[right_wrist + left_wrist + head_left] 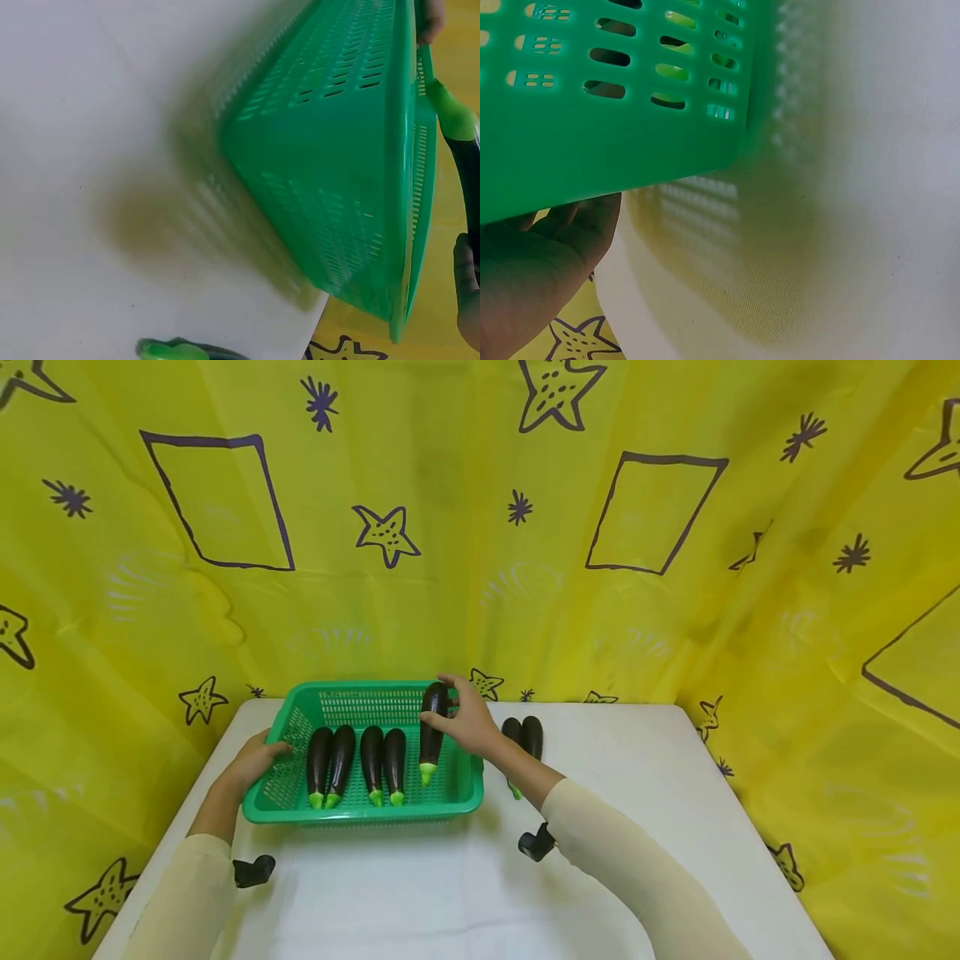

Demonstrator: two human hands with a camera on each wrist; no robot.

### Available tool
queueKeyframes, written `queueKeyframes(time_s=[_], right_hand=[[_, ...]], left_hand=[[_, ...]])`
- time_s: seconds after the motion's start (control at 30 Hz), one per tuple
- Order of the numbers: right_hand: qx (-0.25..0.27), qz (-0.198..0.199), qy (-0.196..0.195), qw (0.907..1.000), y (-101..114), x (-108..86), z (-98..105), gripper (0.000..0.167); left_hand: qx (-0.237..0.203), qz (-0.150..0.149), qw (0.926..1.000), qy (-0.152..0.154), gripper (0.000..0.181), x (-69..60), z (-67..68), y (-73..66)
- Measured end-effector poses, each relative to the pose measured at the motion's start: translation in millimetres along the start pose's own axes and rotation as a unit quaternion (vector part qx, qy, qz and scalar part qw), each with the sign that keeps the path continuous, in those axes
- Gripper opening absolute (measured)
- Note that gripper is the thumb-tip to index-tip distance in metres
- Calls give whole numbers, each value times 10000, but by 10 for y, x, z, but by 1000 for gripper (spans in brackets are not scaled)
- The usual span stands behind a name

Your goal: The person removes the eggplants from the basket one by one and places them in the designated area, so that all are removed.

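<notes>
A green perforated plastic basket stands on the table. Inside it several dark eggplants lie side by side, green stem ends toward the front. My left hand grips the basket's left rim, thumb inside; in the left wrist view its fingers are against the outer wall. Over the basket's right part, my right hand holds another eggplant between thumb and fingers, stem end downward. That eggplant also shows at the right wrist view's edge. Two more eggplants lie right of the basket, partly behind my right forearm.
The white table extends to the right and front of the basket. A yellow curtain with drawn stars and frames hangs close behind the table and along its sides. Black wrist devices jut from both sleeves.
</notes>
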State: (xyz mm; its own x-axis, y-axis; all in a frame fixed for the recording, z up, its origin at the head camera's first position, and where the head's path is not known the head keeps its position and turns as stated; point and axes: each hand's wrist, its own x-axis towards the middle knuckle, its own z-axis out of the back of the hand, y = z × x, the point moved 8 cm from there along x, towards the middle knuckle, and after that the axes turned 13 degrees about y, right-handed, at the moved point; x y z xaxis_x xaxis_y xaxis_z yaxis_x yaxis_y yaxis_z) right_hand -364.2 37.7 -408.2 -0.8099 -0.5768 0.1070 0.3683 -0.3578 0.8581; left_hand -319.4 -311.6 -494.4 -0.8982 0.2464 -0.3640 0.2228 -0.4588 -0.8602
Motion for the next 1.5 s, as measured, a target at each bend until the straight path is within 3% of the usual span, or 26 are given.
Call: queueKeyframes(time_s=[0.47,0.7,0.8,0.93,1.03,1.5], right_hand=[[659,-114,-365,9971,-120,-302,340,67],[618,-184,-632,9959,-256,-432,506,66],[581,-292,-654,9957,-187,-517,555,64],[656,-438,-717,9943,-275,-564,618,63],[769,-402,-816,9929,-470,-549,672,64],[920,-649,-1198,9864,-695,-738,935,63]], left_hand=[[-18,-24,10000,-56,62,-11,17,1],[-15,-50,10000,-34,62,-2,13,10],[-32,-73,10000,-31,61,6,1,20],[-42,-99,9999,-24,61,16,-3,14],[-52,-82,10000,-22,62,23,-2,13],[5,-108,9999,-16,61,31,7,21]])
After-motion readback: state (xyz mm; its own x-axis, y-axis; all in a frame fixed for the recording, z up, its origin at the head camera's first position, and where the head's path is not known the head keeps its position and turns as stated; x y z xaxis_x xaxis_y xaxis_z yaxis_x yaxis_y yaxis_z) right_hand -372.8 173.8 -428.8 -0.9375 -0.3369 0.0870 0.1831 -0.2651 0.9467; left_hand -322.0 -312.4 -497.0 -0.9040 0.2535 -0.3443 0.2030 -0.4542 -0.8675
